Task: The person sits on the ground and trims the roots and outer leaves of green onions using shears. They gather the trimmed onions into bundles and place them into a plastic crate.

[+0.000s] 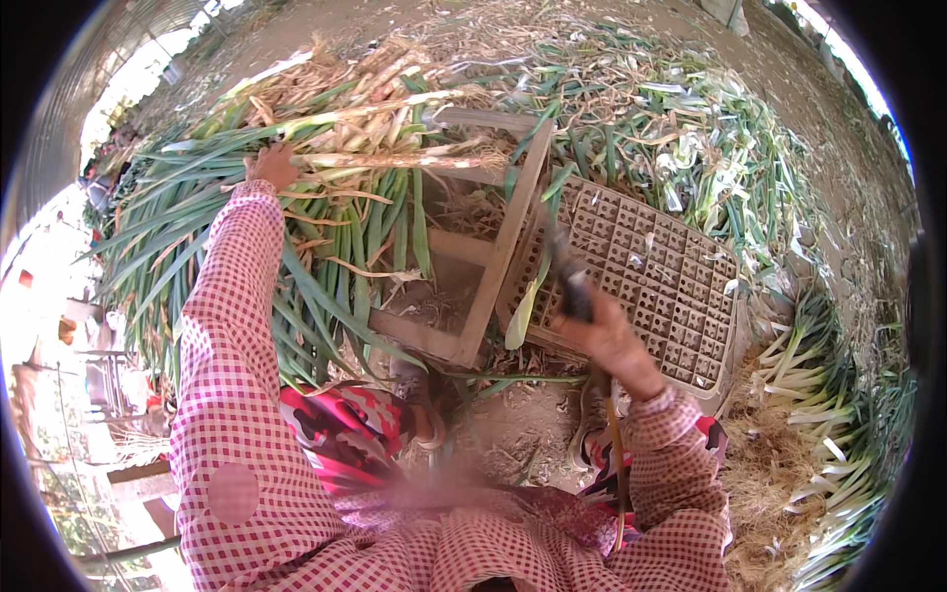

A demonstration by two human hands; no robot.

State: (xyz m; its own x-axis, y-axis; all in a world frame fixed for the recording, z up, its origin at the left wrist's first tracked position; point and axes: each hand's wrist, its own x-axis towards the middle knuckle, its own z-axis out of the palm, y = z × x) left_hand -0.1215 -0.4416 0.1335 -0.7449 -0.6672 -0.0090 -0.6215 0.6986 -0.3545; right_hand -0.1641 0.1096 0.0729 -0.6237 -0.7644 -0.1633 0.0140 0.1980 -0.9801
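My left hand [274,167] rests on the green leaves of a large heap of long green onions [340,214], beside the pale stalk of one onion [399,160] that lies crosswise with its roots to the right. Whether its fingers grip that stalk is hidden. My right hand [614,344] is closed around the dark handle of a tool [573,285], whose upper end is blurred. A thin hose or cord runs down from that hand. Behind the tool lies an upturned plastic crate [651,266] with a grid of holes, and a green leaf hangs at its left edge.
A wooden frame [507,240] stands between the onion heap and the crate. Stripped leaves [710,140] cover the ground beyond the crate. Cleaned green onions [806,414] lie in a row at the right, roots towards me. My shoes and patterned trousers [355,436] are close below.
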